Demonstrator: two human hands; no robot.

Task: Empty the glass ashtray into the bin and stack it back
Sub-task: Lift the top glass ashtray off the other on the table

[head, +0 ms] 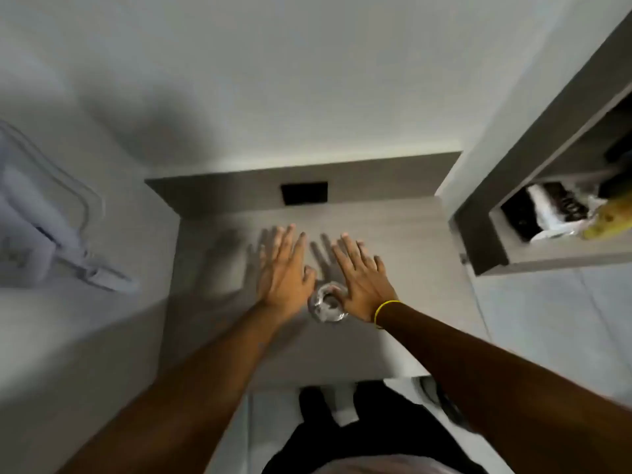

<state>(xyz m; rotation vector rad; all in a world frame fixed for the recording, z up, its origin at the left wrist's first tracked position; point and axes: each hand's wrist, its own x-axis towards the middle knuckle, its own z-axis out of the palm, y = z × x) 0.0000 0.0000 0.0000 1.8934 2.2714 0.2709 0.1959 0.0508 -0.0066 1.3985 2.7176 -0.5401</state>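
While both palms hovered flat above the grey wooden shelf (403, 234), nothing was held. Saw the left hand (285, 268) spread wide, fingers straight, palm down. Saw the right hand (364, 280) spread just as wide, a yellow band (384, 311) at its wrist. Found the glass ashtray (326, 304) standing on the shelf between the two wrists, its far right edge hidden under the right thumb; could not tell whether thumb and glass touched. Could not make out any ash inside, owing to blur and glare. Spotted no bin for certain anywhere in view.

Judged the step as the pickup, not yet begun. Would have drawn one hand back toward the body until the fingers came level with the rim, then closed thumb and fingers across opposite walls. Clear glass, probably heavy and slick: called for a firm pinch low on the sides, not on the lip. Would have kept it level on the lift so nothing spilled onto the shelf. Would have steered clear of the open drawer (547, 241) at right, crowded with packets.
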